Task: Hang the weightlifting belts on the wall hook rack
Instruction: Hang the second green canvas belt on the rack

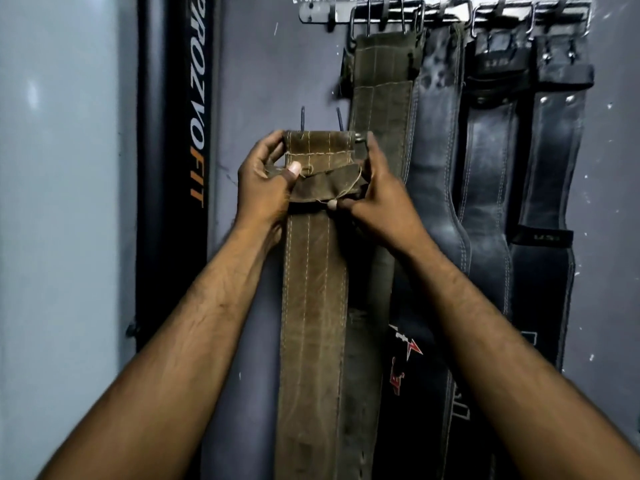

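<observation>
A worn brown leather belt [313, 306] hangs straight down in front of me, held up by its buckle end. My left hand [265, 181] grips the left side of that end, thumb on the loose keeper flap. My right hand [377, 192] grips the right side by the buckle. Two buckle prongs stick up above the belt. The metal wall hook rack [322, 11] is high on the grey wall, well above my hands. An olive belt [381, 88] and three black belts [436, 140] hang from its hooks.
A tall black pad printed PROZVOFIT [173, 161] stands against the wall at the left. The rack's leftmost hooks [330, 19] carry nothing. A black item with a red logo [408, 358] hangs low behind the brown belt. A pale wall fills the far left.
</observation>
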Motion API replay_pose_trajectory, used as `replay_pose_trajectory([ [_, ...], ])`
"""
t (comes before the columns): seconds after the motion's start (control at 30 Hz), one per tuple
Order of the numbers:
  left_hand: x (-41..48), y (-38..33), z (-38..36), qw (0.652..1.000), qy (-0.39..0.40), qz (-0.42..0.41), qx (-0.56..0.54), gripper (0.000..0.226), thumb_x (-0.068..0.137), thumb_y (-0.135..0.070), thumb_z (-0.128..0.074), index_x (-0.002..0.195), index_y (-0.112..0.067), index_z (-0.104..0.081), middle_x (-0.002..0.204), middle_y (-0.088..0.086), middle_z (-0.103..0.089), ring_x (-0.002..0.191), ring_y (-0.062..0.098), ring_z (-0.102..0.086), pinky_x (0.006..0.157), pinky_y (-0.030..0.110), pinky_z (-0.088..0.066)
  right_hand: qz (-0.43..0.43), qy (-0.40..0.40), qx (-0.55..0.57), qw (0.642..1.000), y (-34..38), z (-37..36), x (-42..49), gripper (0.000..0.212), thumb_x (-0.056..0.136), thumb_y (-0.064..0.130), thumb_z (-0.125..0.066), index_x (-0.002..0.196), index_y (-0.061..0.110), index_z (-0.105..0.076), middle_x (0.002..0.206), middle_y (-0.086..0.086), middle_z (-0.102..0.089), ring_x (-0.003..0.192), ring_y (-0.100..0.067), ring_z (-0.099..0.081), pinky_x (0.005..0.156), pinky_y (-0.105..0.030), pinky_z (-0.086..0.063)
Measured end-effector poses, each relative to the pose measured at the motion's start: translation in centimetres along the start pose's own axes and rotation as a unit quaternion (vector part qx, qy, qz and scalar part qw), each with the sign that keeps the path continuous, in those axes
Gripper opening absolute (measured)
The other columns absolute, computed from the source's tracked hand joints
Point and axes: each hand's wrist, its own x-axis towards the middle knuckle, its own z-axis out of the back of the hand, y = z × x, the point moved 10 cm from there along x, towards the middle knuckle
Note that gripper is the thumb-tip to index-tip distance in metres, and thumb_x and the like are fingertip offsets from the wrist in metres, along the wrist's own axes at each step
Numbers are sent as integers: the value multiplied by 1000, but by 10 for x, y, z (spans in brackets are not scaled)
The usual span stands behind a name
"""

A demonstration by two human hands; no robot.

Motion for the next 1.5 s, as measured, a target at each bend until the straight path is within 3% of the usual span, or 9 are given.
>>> replay_pose_trajectory([
  [0.17,65,-16,-27,999,25,-45,-1,58,83,14,-59,135,-10,-54,138,8,-59,132,18,-53,101,35,-53,54,-4,0,999,26,29,54,117,77,-4,-78,159,20,2,155,-8,-41,121,-8,-51,106,-34,-48],
  [0.33,129,-43,-55,997,36,-73,15,54,79,14,-61,130,-5,-59,130,9,-64,126,20,-59,101,43,-53,58,-6,1,998,36,54,124,113,78,-11,-73,160,23,-4,163,-15,-24,120,-34,-61,92,-49,-57],
  [0.47,171,-57,-62,995,24,-83,47,51,79,12,-64,128,-3,-61,126,9,-67,119,18,-63,100,38,-54,51,-9,2,999,40,61,173,108,78,-9,-73,159,21,-8,144,-22,-51,107,-32,-68,86,-45,-59],
  [0.67,217,-51,-66,991,19,-64,120,60,69,3,-75,125,-15,-66,118,2,-72,108,15,-68,97,37,-56,37,-18,-51,998,43,61,207,97,84,7,-75,159,17,-14,152,-13,-45,131,-29,-54,112,-42,-44],
  [0.93,230,-48,-74,971,54,-69,223,62,59,-20,-70,120,-25,-69,117,-3,-72,109,16,-67,101,33,-53,17,-45,-111,993,37,60,230,78,85,8,-72,152,14,-31,141,-14,-55,118,-29,-63,94,-33,-55],
  [1.03,217,-46,-75,957,80,-65,271,58,73,-20,-71,131,-19,-63,129,2,-64,118,16,-62,108,28,-46,0,-60,-106,993,32,55,217,81,88,10,-72,156,15,-26,133,-8,-59,111,-21,-62,93,-29,-52],
  [1.13,185,-34,-64,960,51,-74,263,54,93,-26,-64,144,-18,-48,139,8,-42,121,11,-49,104,10,-32,28,-105,-141,984,31,47,182,73,82,11,-79,147,13,-44,125,-3,-65,116,-17,-62,99,-19,-43],
  [1.33,128,-9,-32,977,11,-36,211,103,76,-32,-82,156,-23,-18,150,10,-30,135,24,-44,112,35,-42,38,-193,-108,974,15,32,122,64,79,9,-81,136,14,-54,129,-5,-63,111,-11,-56,102,-21,-44],
  [1.5,56,12,-35,919,34,-108,378,102,75,-22,-81,156,-32,-19,146,10,-30,128,27,-37,108,33,-35,-2,-176,-158,972,-7,10,78,36,81,8,-75,113,11,-59,114,-7,-63,97,-18,-57,84,-24,-45],
])
